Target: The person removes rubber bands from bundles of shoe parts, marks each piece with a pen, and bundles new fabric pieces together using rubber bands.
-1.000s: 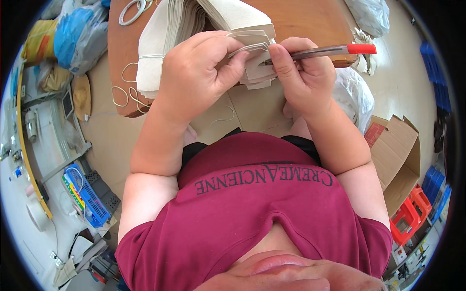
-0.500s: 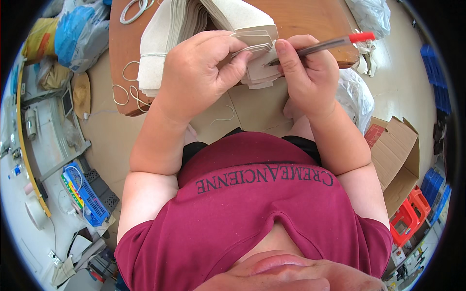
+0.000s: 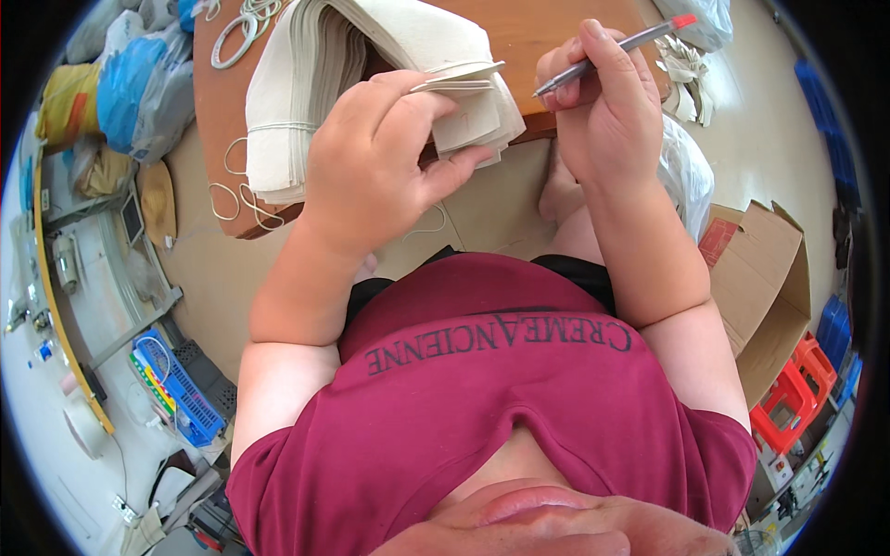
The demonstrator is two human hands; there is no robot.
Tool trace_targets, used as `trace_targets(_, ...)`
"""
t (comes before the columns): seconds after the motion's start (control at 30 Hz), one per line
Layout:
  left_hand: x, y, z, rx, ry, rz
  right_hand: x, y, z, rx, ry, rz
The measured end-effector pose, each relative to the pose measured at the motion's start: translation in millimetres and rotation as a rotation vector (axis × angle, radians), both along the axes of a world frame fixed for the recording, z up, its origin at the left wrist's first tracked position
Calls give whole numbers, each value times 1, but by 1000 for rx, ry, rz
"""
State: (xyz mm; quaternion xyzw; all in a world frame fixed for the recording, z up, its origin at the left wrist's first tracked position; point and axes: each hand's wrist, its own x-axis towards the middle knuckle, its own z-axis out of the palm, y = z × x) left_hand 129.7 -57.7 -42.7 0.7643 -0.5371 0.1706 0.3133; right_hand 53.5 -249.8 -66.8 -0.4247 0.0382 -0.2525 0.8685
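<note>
A thick bundle of cream cloth-like layers (image 3: 426, 37) arches over the table's near edge, its two ends hanging toward me. A thin cord is wrapped round each end. My left hand (image 3: 375, 148) grips the bundle's right end, fingers curled at the layers' edges and thumb stretched along their lower side. Some layers there are fanned apart. In my right hand (image 3: 603, 97), a grey pen (image 3: 616, 54) with a red end is pinched between thumb and fingers. Its tip points left, in the air, a short way off the layers.
The bundle rests on a brown wooden table (image 3: 519, 28) with loose cord loops (image 3: 246, 199) and white rings (image 3: 232, 42). Plastic bags (image 3: 144, 88) are heaped at the far left. To my right stand an open cardboard box (image 3: 756, 287) and red plastic stools (image 3: 788, 398).
My right hand has lifted the pen up and away from the layers. My left thumb has moved off the fanned edges, and the bundle has shifted slightly left.
</note>
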Motion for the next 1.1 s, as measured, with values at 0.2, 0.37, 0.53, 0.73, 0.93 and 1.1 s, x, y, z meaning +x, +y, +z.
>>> trace_targets(0.2, 3, 1, -1, 8, -9, -17, 0, 7, 0, 98, 88, -117)
trace_targets(0.37, 2, -1, -2, -22, -6, 5, 0, 7, 2, 123, 98, -136)
trace_targets(0.53, 1, -1, 1, -46, 48, 82, -5, 11, 7, 122, 147, -100)
trace_targets(0.73, 8, -3, 3, -107, 140, 74, -8, 29, -4, -585, 11, -99)
trace_targets(0.93, 11, 1, 4, -116, 211, 51, -4, 36, -7, -729, 34, -217)
trace_targets(1.1, 15, 2, -2, -132, 207, 24, -4, 38, -7, -878, 42, -264)
